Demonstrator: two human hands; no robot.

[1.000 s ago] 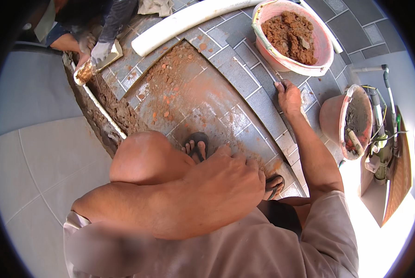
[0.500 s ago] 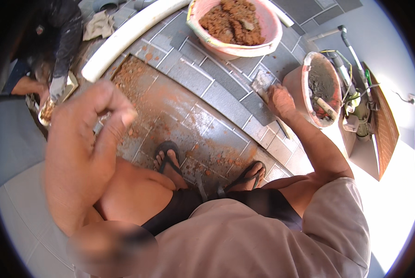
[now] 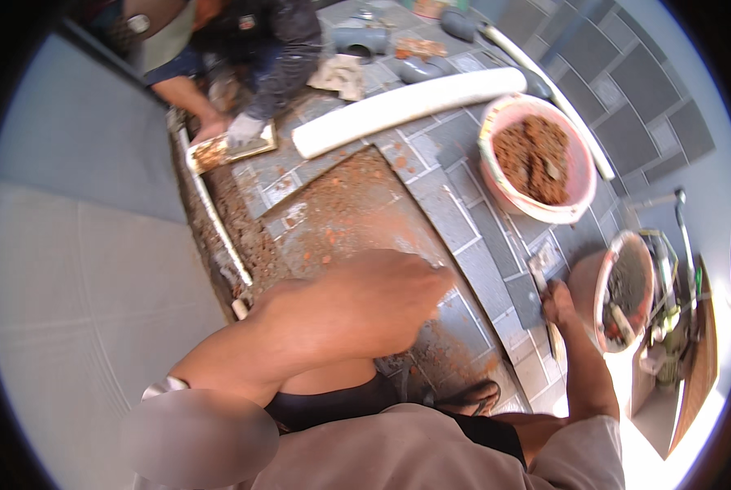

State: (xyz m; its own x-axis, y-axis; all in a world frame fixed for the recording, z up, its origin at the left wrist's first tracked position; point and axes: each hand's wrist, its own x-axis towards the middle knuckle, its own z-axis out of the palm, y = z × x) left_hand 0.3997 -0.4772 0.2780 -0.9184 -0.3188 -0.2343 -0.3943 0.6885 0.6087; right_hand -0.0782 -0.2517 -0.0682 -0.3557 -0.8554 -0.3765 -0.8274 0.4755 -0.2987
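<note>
Your left hand curls, hold unclear; right hand bends over a narrow strip, grip unclear; badge opposite, unreadable.

My blurred left hand and forearm hide my left foot, my right hand covers the middle of a thin, pale strip too indistinct for me to identify, and the top edge cuts off the upper body of the co-worker.

A slim, pale stick lies slantwise on the grey tiles, its middle hidden.
</note>
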